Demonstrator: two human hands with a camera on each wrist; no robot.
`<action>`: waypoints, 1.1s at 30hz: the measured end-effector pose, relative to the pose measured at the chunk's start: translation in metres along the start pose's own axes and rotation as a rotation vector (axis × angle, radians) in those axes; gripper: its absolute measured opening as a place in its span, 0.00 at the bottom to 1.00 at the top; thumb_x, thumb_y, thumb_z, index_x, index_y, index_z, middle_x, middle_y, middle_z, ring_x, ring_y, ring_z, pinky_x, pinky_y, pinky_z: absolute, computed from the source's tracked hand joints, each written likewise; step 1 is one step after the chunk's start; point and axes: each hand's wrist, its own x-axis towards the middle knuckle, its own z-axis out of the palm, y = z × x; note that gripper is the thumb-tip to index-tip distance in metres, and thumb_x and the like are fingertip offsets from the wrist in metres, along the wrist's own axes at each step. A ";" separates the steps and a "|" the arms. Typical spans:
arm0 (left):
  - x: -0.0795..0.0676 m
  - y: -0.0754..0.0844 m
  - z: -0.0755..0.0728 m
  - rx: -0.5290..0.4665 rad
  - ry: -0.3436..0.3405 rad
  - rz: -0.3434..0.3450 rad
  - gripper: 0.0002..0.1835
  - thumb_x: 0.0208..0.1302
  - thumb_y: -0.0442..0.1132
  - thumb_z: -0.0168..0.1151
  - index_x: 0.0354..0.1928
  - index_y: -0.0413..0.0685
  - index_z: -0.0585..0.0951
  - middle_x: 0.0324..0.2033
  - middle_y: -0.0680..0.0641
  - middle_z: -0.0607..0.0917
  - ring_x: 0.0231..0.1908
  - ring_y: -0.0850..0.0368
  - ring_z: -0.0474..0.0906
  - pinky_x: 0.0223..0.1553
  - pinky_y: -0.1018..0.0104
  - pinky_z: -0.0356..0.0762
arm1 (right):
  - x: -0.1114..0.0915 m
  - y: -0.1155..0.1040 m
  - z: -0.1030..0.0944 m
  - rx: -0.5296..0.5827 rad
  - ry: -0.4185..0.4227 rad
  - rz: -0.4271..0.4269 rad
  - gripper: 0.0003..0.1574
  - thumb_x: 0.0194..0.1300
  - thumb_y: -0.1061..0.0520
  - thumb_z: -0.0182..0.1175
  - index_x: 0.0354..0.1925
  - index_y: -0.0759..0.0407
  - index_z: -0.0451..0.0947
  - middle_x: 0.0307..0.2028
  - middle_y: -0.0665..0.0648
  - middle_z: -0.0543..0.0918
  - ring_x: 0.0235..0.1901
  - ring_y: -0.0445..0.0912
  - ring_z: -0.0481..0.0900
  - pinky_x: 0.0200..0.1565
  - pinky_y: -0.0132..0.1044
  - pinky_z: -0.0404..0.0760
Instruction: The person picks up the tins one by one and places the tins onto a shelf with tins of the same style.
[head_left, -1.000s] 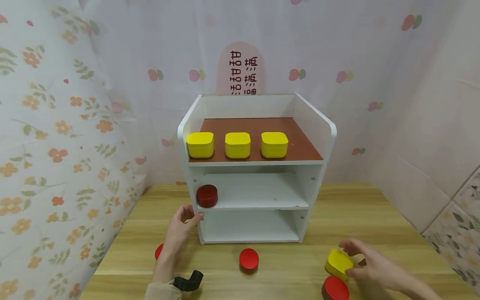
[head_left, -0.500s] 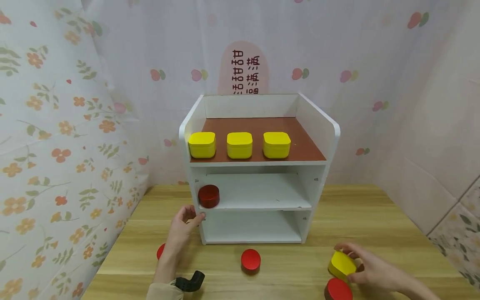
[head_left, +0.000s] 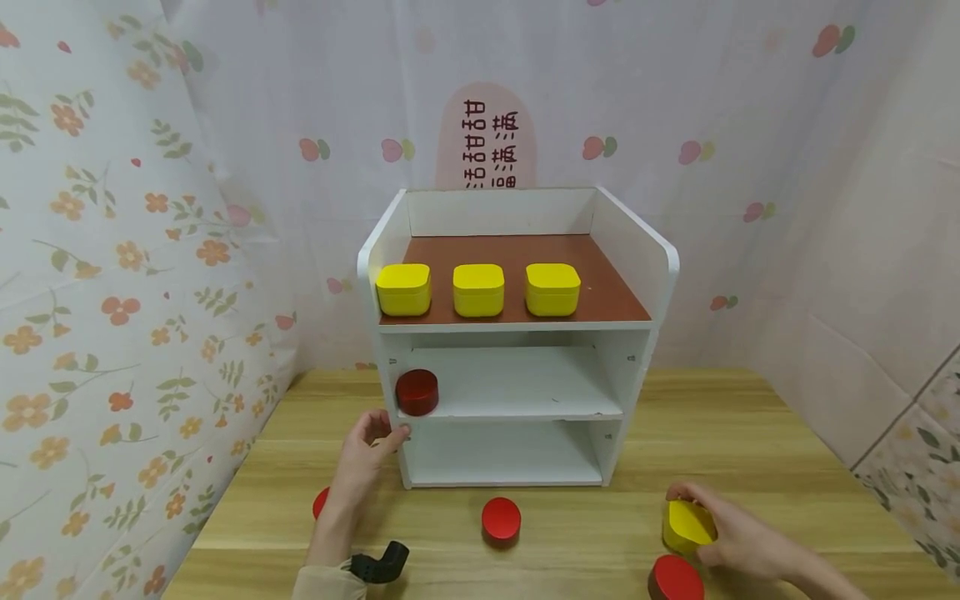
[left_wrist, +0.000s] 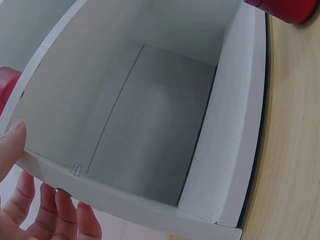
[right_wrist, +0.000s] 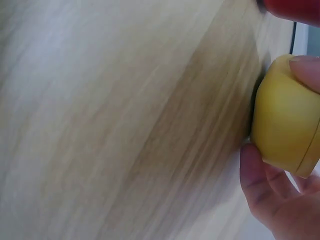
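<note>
At the front right of the table, my right hand (head_left: 737,533) holds a yellow rounded square box (head_left: 688,527), thumb on one side and fingers on the other. In the right wrist view the yellow box (right_wrist: 285,117) sits close over the wood. My left hand (head_left: 363,454) grips the left side panel of a small white shelf unit (head_left: 517,327). In the left wrist view the thumb (left_wrist: 12,145) lies on the panel's inner side and the fingers curl behind it. Three more yellow boxes (head_left: 478,292) stand in a row on the brown top; a dark red round tin (head_left: 417,392) sits on the middle shelf's left.
One red round tin (head_left: 501,520) stands before the shelf unit, another (head_left: 676,578) just in front of the held box. A third red tin (head_left: 321,502) is partly hidden by the left forearm. Floral curtains (head_left: 142,292) surround the wooden table (head_left: 285,467).
My right hand has closed its fingers around the yellow box, which has turned slightly. The left hand keeps its hold on the panel. The head view has shifted a little.
</note>
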 end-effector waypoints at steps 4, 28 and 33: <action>0.000 0.001 -0.001 0.003 -0.007 -0.005 0.18 0.63 0.39 0.68 0.49 0.40 0.73 0.42 0.43 0.77 0.46 0.53 0.72 0.44 0.67 0.71 | 0.002 -0.001 0.000 -0.078 0.049 0.008 0.45 0.41 0.64 0.72 0.60 0.62 0.67 0.56 0.59 0.73 0.52 0.40 0.70 0.49 0.27 0.70; 0.004 -0.002 0.000 0.022 0.007 0.041 0.16 0.61 0.35 0.69 0.46 0.39 0.75 0.38 0.43 0.78 0.42 0.54 0.74 0.41 0.69 0.72 | 0.016 -0.041 -0.025 -0.266 0.227 -0.111 0.46 0.39 0.68 0.75 0.58 0.55 0.70 0.51 0.50 0.74 0.42 0.39 0.72 0.40 0.31 0.76; 0.004 -0.003 -0.001 0.007 0.008 0.027 0.16 0.62 0.35 0.68 0.46 0.39 0.74 0.38 0.44 0.77 0.43 0.54 0.73 0.42 0.68 0.72 | 0.020 -0.067 -0.042 -0.256 0.194 -0.074 0.44 0.45 0.64 0.75 0.60 0.56 0.68 0.53 0.53 0.74 0.42 0.42 0.73 0.39 0.35 0.79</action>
